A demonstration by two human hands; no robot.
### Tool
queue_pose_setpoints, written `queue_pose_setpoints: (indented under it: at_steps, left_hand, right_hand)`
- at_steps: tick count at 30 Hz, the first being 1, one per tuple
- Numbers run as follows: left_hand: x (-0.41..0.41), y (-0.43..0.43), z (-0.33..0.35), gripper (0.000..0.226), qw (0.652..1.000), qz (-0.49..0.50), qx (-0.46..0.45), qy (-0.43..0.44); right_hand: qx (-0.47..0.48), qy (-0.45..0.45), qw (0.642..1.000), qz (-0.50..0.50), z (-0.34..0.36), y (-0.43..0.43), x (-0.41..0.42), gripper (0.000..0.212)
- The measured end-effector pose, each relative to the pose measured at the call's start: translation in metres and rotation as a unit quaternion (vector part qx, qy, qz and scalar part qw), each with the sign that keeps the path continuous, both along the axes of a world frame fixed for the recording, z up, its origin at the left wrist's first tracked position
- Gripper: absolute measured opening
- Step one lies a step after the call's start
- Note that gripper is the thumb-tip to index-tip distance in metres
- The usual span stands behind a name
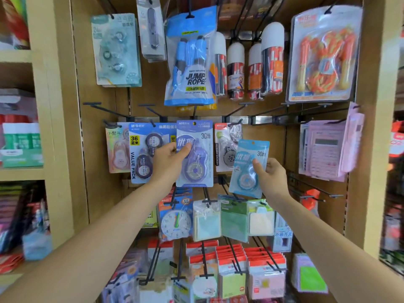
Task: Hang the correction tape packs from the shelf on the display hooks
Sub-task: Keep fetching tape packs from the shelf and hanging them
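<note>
Gripping a purple pack [194, 154] of correction tape, the left hand [172, 158] has its thumb pressed on the front of the card and its fingers curled out of sight behind the left edge; the pack hangs upright just under the middle of the metal rail [258, 120], its top hole level with the rail, though whether a hook passes through the hole cannot be told; the right hand [271, 173] pinches a blue pack [249, 169], thumb on the front, fingers wrapped behind the right edge; this pack is tilted a little, lower than the purple one, well below the rail and off any hook; it overlaps the lower corner of a grey pack [227, 147] hung from the rail; a value pack [150, 149] hangs from the rail's left part, partly behind the left hand; a jump rope bag [190, 57] hangs above the rail; a pink calculator [323, 147] hangs under the rail's right end; a toy clock [176, 221] hangs far below the rail.
</note>
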State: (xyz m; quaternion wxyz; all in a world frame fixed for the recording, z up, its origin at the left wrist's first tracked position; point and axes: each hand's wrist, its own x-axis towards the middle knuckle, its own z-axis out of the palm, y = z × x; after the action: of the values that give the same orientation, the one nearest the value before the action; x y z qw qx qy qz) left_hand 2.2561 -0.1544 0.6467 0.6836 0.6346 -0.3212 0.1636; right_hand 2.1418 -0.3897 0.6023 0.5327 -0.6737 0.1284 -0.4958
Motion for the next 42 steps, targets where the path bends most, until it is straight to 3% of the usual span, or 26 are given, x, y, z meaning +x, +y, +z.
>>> queue_pose_setpoints:
  at_steps: [6, 13, 19, 28, 38, 40, 42]
  left_hand:
    - [-0.002, -0.007, 0.004, 0.077, 0.999, 0.018, -0.022, -0.025]
    - [-0.014, -0.008, -0.006, 0.036, 0.997, 0.009, -0.072, -0.035]
    - [-0.017, -0.010, -0.001, 0.055, 0.997, 0.003, -0.069, -0.040]
    - [-0.022, -0.011, -0.005, 0.012, 0.997, 0.014, -0.080, -0.003]
    - [-0.009, -0.016, -0.004, 0.041, 0.997, 0.062, -0.050, -0.007]
    - [-0.010, -0.015, -0.007, 0.032, 0.992, 0.115, -0.037, -0.041]
    - [-0.019, -0.014, -0.010, 0.021, 0.974, 0.182, -0.042, -0.132]
  right_hand:
    - [-0.014, 0.002, 1.000, -0.006, -0.002, -0.002, -0.001, 0.035]
    - [-0.020, 0.002, 1.000, -0.009, -0.003, -0.002, 0.000, 0.036]
    - [-0.018, 0.000, 1.000, -0.006, -0.003, -0.002, 0.000, 0.036]
    - [-0.019, -0.003, 1.000, -0.002, -0.002, 0.000, -0.002, 0.034]
    - [-0.024, -0.008, 1.000, -0.001, -0.003, 0.001, -0.004, 0.031]
    - [-0.024, -0.008, 1.000, 0.004, -0.003, 0.001, -0.004, 0.032]
    - [-0.023, -0.009, 1.000, 0.007, -0.003, 0.001, -0.004, 0.032]
